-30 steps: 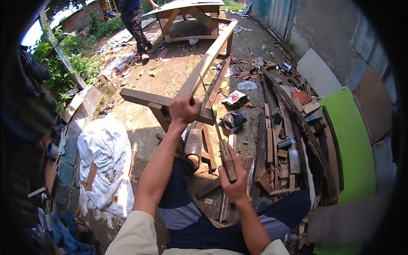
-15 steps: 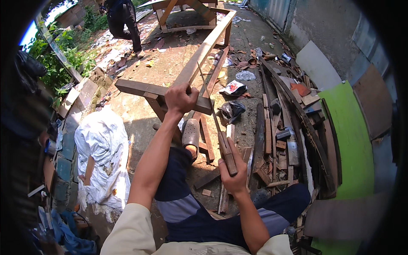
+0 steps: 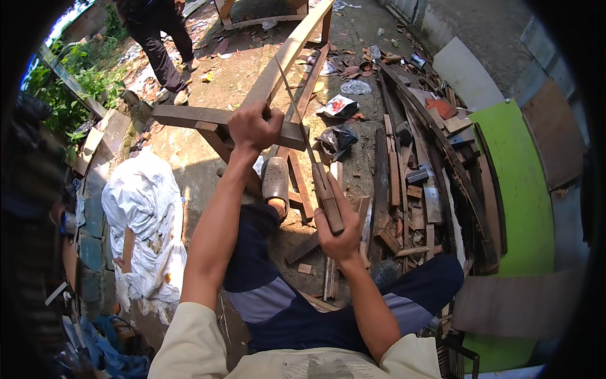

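Since the earlier frames our view has tipped down and closer; the left hand (image 3: 254, 128) has stayed clamped on the wooden frame (image 3: 189, 117), and the right hand (image 3: 338, 230) with the handsaw (image 3: 315, 167) sits a bit lower and nearer our body. The person (image 3: 154, 38) at top left is now cut off above the legs.

Left fingers are closed around the joint where the long rail (image 3: 290, 54) meets the crosspiece. Right fingers are wrapped tight on the saw's wooden handle, thin blade angled up and away across the rail, just right of the left hand. Our foot in a sandal (image 3: 276, 180) sits under the frame.

To do this well, we judge: keep the left grip firm so the joint doesn't shift, keep the blade clear of the left knuckles, use long even strokes and keep the saw in line with the cut.

Hard to tell: whether the teeth touch the wood, any cut line, the blade tip against the bright rail. The frame's far end runs out of view. The scrap wood pile (image 3: 416, 183), green board (image 3: 517, 189) and white sack (image 3: 142, 221) are bent by the lens
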Tool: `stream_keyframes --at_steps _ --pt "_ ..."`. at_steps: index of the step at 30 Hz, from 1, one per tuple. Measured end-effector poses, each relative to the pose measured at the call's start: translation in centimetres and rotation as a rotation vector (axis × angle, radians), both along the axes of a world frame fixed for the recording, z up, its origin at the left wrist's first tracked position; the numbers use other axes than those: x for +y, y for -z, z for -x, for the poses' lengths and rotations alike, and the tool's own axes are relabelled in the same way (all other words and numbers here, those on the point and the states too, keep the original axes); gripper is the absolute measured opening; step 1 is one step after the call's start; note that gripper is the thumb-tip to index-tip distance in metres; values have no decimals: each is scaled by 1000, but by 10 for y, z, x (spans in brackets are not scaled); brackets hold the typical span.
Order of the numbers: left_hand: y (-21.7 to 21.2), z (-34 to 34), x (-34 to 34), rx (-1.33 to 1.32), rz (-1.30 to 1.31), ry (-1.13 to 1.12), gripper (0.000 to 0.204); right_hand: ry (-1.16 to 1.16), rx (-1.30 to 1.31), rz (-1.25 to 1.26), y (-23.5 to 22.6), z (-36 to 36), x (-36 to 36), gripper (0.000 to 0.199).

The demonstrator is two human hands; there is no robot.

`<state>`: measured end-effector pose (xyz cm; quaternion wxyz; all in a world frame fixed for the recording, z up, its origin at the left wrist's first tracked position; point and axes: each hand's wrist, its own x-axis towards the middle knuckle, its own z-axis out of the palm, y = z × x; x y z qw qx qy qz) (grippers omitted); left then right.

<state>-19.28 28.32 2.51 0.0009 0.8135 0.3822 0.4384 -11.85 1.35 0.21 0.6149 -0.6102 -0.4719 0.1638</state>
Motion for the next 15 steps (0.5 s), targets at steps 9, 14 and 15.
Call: stream_keyframes --at_steps 9,14,15 --pt "-1 -6 -2 16 -9 -11 35 33 -60 80 21 21 -77 68" --pt "-3 1 -3 29 23 -5 36 -44 67 -9 18 -1 2 66" --pt "-4 4 -5 32 30 4 36 -45 12 -44 17 -3 -8 67"
